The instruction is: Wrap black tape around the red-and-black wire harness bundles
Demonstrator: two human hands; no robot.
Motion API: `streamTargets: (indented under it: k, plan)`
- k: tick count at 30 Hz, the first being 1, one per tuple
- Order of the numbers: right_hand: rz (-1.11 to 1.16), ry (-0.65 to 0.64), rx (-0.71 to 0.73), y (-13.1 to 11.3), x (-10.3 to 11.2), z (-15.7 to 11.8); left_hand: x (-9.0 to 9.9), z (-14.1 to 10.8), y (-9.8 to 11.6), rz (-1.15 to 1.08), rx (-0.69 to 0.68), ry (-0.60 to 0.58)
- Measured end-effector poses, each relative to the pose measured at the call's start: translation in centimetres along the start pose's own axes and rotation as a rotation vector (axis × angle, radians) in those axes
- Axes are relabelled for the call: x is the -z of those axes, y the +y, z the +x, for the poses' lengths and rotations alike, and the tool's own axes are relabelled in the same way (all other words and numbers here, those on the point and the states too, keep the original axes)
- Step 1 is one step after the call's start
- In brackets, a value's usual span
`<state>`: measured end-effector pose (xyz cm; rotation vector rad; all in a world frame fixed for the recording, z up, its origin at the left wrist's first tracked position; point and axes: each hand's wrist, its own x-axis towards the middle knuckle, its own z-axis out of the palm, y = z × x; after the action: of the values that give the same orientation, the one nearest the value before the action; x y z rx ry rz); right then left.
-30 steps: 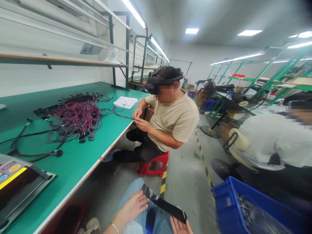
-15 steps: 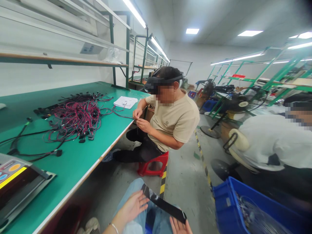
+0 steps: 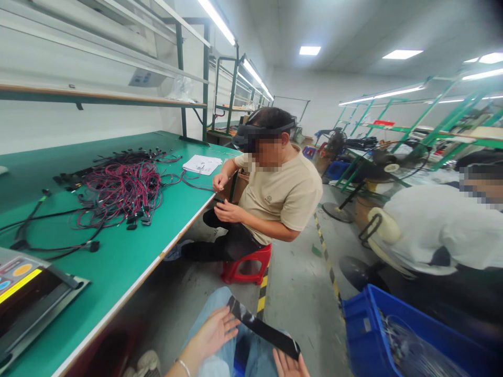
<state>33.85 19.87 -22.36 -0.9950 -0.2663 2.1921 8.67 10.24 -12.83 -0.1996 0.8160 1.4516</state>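
Observation:
A long, flat, glossy black strip (image 3: 265, 329) slants across my lap, between my two hands. What kind of thing it is I cannot make out. At its upper left end is my left hand (image 3: 217, 329), palm up, fingers stretched, the thumb side against the strip's edge. My right hand (image 3: 290, 364) supports the lower right end, its fingers reaching up to the strip's near edge. Part of that hand is cut off by the frame's bottom. My jeans (image 3: 212, 309) show beneath the strip.
A green worktable (image 3: 137, 277) on the left bears tangled red-and-black cables (image 3: 121, 188), papers (image 3: 202, 164) and a device (image 3: 35, 298). A seated co-worker (image 3: 275, 193) handles a cable from a red stool (image 3: 249, 266). A blue crate (image 3: 363, 324) stands at right.
The co-worker's hands have moved apart, one lower than before. My hands and the black strip stay where they were.

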Motion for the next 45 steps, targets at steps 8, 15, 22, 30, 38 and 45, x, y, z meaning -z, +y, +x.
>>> streamTargets:
  k: [8,15,22,30,38,45]
  plan:
    - [0.093,-0.043,-0.059,-0.1,-0.2,-0.1,-0.1,-0.2,0.1,-0.007,0.009,-0.011]
    - [0.119,-0.032,-0.048,0.0,-0.5,-0.4,-0.3,-0.4,0.2,-0.013,0.010,-0.009]
    - [0.120,-0.020,-0.040,0.0,-0.6,-0.3,-0.2,-0.4,0.0,-0.004,0.008,-0.014]
    - [0.062,-0.029,-0.030,-0.1,-1.0,-0.7,0.2,0.0,0.0,-0.022,0.000,-0.035]
    - [0.050,0.003,0.039,-0.1,-3.1,-2.0,0.3,-0.1,-0.1,-0.003,0.000,-0.024]
    - [0.166,0.039,0.027,-0.2,-4.1,-2.8,-0.2,-0.4,0.0,0.026,-0.006,-0.048]
